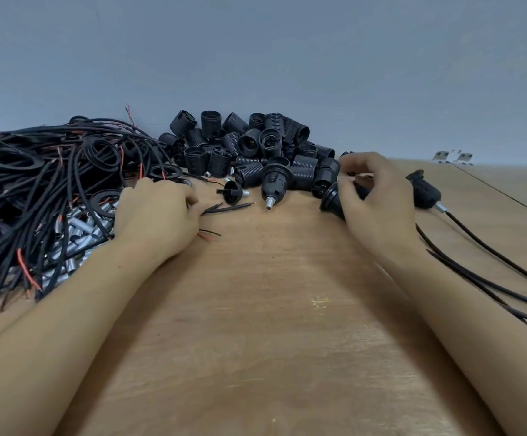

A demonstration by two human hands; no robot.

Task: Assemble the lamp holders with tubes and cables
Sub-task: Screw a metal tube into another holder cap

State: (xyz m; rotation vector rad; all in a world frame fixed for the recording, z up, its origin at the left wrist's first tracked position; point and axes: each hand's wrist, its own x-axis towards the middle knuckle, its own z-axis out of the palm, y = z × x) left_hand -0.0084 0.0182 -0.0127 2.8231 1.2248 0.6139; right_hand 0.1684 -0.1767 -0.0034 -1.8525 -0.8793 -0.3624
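The left hand (158, 212) pinched a black cable (227, 209) at frame centre-left; the right hand (378, 196) gripped a black lamp holder (331, 199), centre-right, below the holder pile (255, 149).

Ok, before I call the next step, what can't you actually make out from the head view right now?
- Right hand: its fingers cover most of the lamp holder it grips, so whether a tube or cable is fitted is hidden.
- Left hand: its palm side faces away; how it grips the cable is unclear.
- Metal tubes: partly buried under the cable pile, which the left edge cuts off.
- Small metal parts by the wall: too small to identify.
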